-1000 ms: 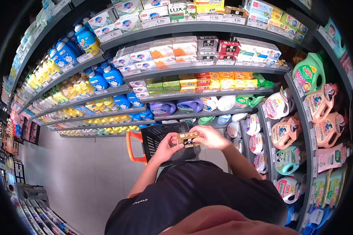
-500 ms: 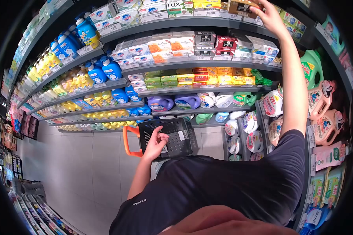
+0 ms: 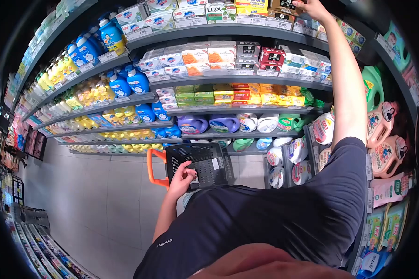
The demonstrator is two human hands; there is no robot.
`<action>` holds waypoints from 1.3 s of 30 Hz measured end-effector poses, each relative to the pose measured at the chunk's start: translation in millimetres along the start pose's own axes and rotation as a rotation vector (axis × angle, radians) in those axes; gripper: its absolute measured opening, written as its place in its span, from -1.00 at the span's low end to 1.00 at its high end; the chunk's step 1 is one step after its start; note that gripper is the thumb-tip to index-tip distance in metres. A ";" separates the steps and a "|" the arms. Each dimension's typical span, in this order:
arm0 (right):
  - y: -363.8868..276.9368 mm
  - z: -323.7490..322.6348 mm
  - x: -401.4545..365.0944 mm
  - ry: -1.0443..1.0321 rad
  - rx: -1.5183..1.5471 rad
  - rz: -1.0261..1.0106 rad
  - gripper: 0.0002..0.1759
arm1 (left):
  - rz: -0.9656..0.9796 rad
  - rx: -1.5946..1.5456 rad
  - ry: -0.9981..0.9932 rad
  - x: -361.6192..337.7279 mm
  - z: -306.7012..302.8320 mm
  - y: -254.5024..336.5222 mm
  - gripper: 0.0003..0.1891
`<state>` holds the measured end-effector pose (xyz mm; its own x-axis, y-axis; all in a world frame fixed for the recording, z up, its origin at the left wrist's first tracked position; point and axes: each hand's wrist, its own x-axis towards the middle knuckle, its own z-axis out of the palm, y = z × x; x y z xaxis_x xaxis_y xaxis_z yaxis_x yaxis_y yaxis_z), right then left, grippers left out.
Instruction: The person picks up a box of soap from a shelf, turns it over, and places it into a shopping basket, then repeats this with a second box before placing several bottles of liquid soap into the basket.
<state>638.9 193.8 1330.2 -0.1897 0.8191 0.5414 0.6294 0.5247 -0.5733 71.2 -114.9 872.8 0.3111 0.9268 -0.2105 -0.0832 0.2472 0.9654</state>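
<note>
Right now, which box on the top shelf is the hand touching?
The brown box, under the right hand; the Lux box sits untouched.

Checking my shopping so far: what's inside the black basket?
Inside the black basket, only its mesh floor and a white label show. The left hand, curled over the near rim, covers that corner, so anything lying there is hidden.

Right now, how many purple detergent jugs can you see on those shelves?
2: one purple jug and a second purple jug right of it, side by side on the shelf above the black basket. More may sit hidden behind them.
</note>
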 end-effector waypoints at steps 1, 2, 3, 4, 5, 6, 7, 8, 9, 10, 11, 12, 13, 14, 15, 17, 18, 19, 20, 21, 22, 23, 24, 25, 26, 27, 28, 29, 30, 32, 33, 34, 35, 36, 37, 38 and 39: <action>6.3 -0.6 2.9 -0.007 0.021 0.003 -0.76 | -0.001 0.016 0.000 0.6 -0.7 -1.8 -0.47; 9.2 1.0 4.2 -0.016 0.043 0.007 -0.75 | -0.003 0.032 0.001 0.5 -0.4 -3.6 -0.47; 11.7 4.5 6.3 0.022 -0.009 -0.032 -0.77 | -0.005 0.048 0.000 0.4 -0.3 -4.5 -0.48; 12.6 4.4 6.6 0.030 -0.053 -0.036 -0.78 | -0.008 0.049 -0.007 0.7 1.3 -5.1 -0.48; 7.6 6.6 5.0 0.038 -0.096 -0.039 -0.79 | -0.012 0.051 -0.015 1.4 5.1 -5.1 -0.49; 2.8 8.1 3.7 0.046 -0.140 -0.041 -0.79 | -0.015 0.052 -0.024 1.9 8.2 -5.2 -0.49; -0.7 8.7 2.7 0.052 -0.166 -0.039 -0.79 | -0.023 0.049 -0.042 2.5 9.7 -5.1 -0.49; -3.8 9.3 1.7 0.058 -0.192 -0.037 -0.79 | -0.023 0.047 -0.051 3.2 12.2 -5.7 -0.48; -5.3 9.8 0.9 0.063 -0.218 -0.034 -0.79 | -0.024 0.045 -0.060 3.6 15.1 -6.9 -0.48; -5.6 10.1 0.8 0.061 -0.219 -0.034 -0.78 | -0.025 0.044 -0.068 3.8 17.3 -8.0 -0.47; -6.0 10.4 1.8 0.059 -0.220 -0.036 -0.76 | -0.031 0.039 -0.083 4.4 18.7 -9.0 -0.47; -6.5 10.7 2.3 0.058 -0.221 -0.037 -0.75 | -0.037 0.034 -0.098 4.9 19.8 -10.3 -0.46; -8.3 11.3 2.8 0.072 -0.323 -0.078 -0.73 | -0.044 0.029 -0.113 5.2 20.8 -11.1 -0.46; -11.5 12.1 3.7 0.087 -0.426 -0.119 -0.72 | -0.067 0.014 -0.121 5.4 21.7 -11.0 -0.45; -14.8 13.0 4.0 0.101 -0.529 -0.159 -0.71 | -0.090 0.000 -0.130 5.2 22.4 -10.7 -0.44; -23.5 15.3 2.8 0.102 -0.573 -0.143 -0.68 | -0.110 0.016 -0.145 4.3 23.6 -8.6 -0.43; -27.7 16.6 1.8 0.103 -0.595 -0.134 -0.67 | -0.106 0.046 -0.150 3.3 24.5 -6.3 -0.43; -30.9 17.7 1.0 0.096 -0.578 -0.108 -0.66 | -0.102 0.075 -0.156 2.3 25.3 -4.0 -0.43; -33.9 18.8 0.4 0.088 -0.561 -0.082 -0.66 | -0.114 0.086 -0.157 1.9 25.7 -1.8 -0.43; -37.5 19.7 -0.5 0.081 -0.545 -0.056 -0.66 | -0.126 0.096 -0.158 1.6 26.0 0.4 -0.43; -43.8 20.4 -2.2 0.071 -0.558 -0.050 -0.65 | -0.136 0.107 -0.160 2.2 26.5 1.9 -0.42; -50.1 20.7 -4.7 0.063 -0.571 -0.044 -0.64 | -0.135 0.106 -0.155 2.5 27.2 2.3 -0.43; -53.0 20.1 -6.3 0.054 -0.584 -0.036 -0.62 | -0.135 0.106 -0.150 1.7 27.7 2.2 -0.43; -51.7 16.2 -5.3 0.121 -0.583 -0.051 -0.61 | -0.133 0.106 -0.145 1.7 27.6 2.3 -0.43; -46.5 8.8 -2.8 0.187 -0.582 -0.066 -0.60 | -0.132 0.106 -0.143 2.1 26.6 2.2 -0.43; -37.6 -0.3 0.1 0.251 -0.580 -0.079 -0.58 | -0.134 0.107 -0.140 1.8 25.3 1.7 -0.43; -12.7 -11.2 6.7 0.325 -0.530 -0.133 -0.55 | -0.138 0.107 -0.137 1.1 24.7 1.1 -0.43; -15.3 -12.8 5.1 0.329 -0.628 -0.111 -0.55 | -0.139 0.104 -0.136 0.5 24.3 0.7 -0.43; -17.6 -14.4 2.9 0.333 -0.726 -0.087 -0.56 | -0.141 0.102 -0.135 0.1 23.6 0.4 -0.43; -10.7 -11.6 -0.7 0.306 -0.801 -0.060 -0.58 | -0.147 0.090 -0.133 -1.1 22.9 -0.5 -0.44; -6.6 -9.6 -2.2 0.293 -0.838 -0.048 -0.59 | -0.150 0.080 -0.130 -1.2 23.0 -0.8 -0.45; -2.5 -8.4 -4.1 0.277 -0.881 -0.009 -0.60 | -0.152 0.069 -0.128 -1.2 23.1 -1.1 -0.45; -0.2 -7.1 -6.9 0.262 -0.923 0.029 -0.60 | -0.149 0.071 -0.129 -1.4 23.3 -1.5 -0.46; 0.6 -6.0 -8.8 0.246 -0.964 0.068 -0.61 | -0.147 0.073 -0.129 -1.6 23.3 -1.9 -0.47; -1.1 -8.3 -11.3 0.202 -0.920 0.121 -0.61 | -0.145 0.076 -0.129 -2.1 22.9 -2.4 -0.47; 4.1 -9.6 -10.8 0.206 -0.896 0.096 -0.61 | -0.146 0.079 -0.133 -2.6 22.2 -3.1 -0.48; 13.8 -12.8 -9.9 0.209 -0.872 0.071 -0.62 | -0.146 0.082 -0.137 -2.9 21.4 -3.9 -0.49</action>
<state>659.1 190.0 1324.7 -0.0408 0.7392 0.6723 0.9990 0.0422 0.0142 90.9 -124.6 873.0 0.4404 0.8342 -0.3319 0.0483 0.3472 0.9366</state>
